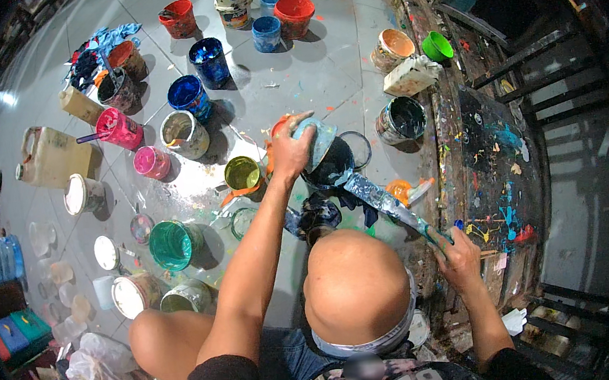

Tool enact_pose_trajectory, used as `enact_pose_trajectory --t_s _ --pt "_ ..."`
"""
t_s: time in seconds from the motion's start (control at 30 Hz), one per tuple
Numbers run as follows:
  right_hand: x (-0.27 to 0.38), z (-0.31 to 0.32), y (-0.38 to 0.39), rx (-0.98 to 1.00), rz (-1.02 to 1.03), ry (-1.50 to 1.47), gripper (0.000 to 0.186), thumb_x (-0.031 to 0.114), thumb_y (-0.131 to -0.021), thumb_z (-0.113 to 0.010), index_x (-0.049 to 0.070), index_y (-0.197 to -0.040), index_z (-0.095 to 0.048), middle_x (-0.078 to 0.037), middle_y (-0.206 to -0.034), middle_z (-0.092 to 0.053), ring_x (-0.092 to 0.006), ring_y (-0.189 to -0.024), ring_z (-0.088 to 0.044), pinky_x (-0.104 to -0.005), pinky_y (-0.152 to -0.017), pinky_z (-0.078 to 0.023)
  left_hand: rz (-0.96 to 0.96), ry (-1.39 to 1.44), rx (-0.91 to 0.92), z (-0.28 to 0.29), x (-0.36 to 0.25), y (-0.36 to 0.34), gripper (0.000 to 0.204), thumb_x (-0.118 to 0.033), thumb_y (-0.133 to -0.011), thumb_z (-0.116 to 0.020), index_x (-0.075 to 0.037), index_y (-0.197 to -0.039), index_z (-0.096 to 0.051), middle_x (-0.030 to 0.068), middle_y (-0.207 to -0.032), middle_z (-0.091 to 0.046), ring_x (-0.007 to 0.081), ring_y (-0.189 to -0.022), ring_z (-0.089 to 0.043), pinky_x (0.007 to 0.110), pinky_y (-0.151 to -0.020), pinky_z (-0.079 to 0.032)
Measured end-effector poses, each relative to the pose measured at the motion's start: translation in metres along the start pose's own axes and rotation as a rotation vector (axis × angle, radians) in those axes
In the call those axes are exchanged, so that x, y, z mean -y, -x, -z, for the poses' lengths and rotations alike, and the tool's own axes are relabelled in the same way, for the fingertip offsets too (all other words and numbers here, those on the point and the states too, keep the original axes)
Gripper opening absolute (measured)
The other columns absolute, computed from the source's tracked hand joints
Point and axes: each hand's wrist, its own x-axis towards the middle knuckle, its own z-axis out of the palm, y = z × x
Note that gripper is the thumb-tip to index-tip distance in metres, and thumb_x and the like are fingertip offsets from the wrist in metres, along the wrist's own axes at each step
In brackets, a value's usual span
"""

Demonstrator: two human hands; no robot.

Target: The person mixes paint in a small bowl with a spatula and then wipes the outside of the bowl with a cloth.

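We see the left arm stretched forward and up from the lower edge, elbow nearly straight, so that the left hand [291, 147] reaches out over the paint-spattered floor [322, 77]. Its fingers are curled over the top of a small pale-blue tub [318, 140], gripping it from above and holding it tilted over a dark paint can [332, 166] that stands just below and touching or nearly touching it; we cannot tell whether the two rims meet. The right arm is bent and lies lower, near the stained wooden bench [495, 162]. The right hand [460, 257] is closed round the lower end of a long paint-smeared stirring stick [383, 200], which runs up and to the left from between the fingers until its far end dips into the dark paint can. The thumb lies along the stick's shaft. Around the can stand many open tins: a yellow-green can [242, 173] just to its left, a green can [171, 245] nearer the knee, and a grey can [401, 119] to its right.
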Motion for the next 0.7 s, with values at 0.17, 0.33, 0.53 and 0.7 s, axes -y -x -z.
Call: enact_pose_trajectory --t_s 0.17,0.33,0.53,0.7 --pt "0.004 0.019 -0.030 -0.036 -0.006 -0.057 0.066 0.003 -0.067 -0.070 0.020 -0.130 -0.059 -0.012 -0.090 -0.053 -0.0329 -0.082 -0.059 -0.0449 -0.064 -0.048 0.277 0.431 0.016 0.013 0.004 -0.014 0.042 -0.030 -0.090 -0.051 -0.002 -0.118 -0.066 0.0119 -0.108 -0.068 0.0230 -0.099 -0.064 0.033 -0.091 -0.048" --pt "0.005 0.034 -0.084 -0.090 0.110 0.083 0.062 0.004 -0.075 -0.061 0.020 -0.135 -0.056 -0.012 -0.088 -0.053 -0.0305 -0.081 -0.061 -0.0426 -0.061 -0.051 0.550 0.977 0.072 0.010 -0.028 -0.019 0.051 -0.037 -0.090 -0.046 -0.001 -0.124 -0.060 0.0111 -0.107 -0.067 0.0206 -0.093 -0.066 0.033 -0.085 -0.053" --pt "0.016 0.039 -0.129 -0.125 0.169 0.265 0.062 0.009 -0.082 -0.055 0.021 -0.142 -0.049 -0.011 -0.085 -0.053 -0.0307 -0.074 -0.062 -0.0424 -0.058 -0.053 0.522 1.064 0.161 0.016 -0.029 -0.022 0.039 -0.034 -0.094 -0.054 -0.002 -0.114 -0.063 0.0082 -0.101 -0.068 0.0170 -0.086 -0.067 0.029 -0.078 -0.054" --pt "0.027 0.034 -0.141 0.100 0.077 0.192 0.064 0.010 -0.083 -0.058 0.020 -0.145 -0.044 -0.016 -0.083 -0.059 -0.0369 -0.069 -0.065 -0.0480 -0.059 -0.054 0.447 0.859 0.072 0.020 -0.035 -0.023 0.041 -0.032 -0.094 -0.055 0.001 -0.118 -0.061 0.0093 -0.102 -0.067 0.0169 -0.086 -0.066 0.030 -0.075 -0.055"
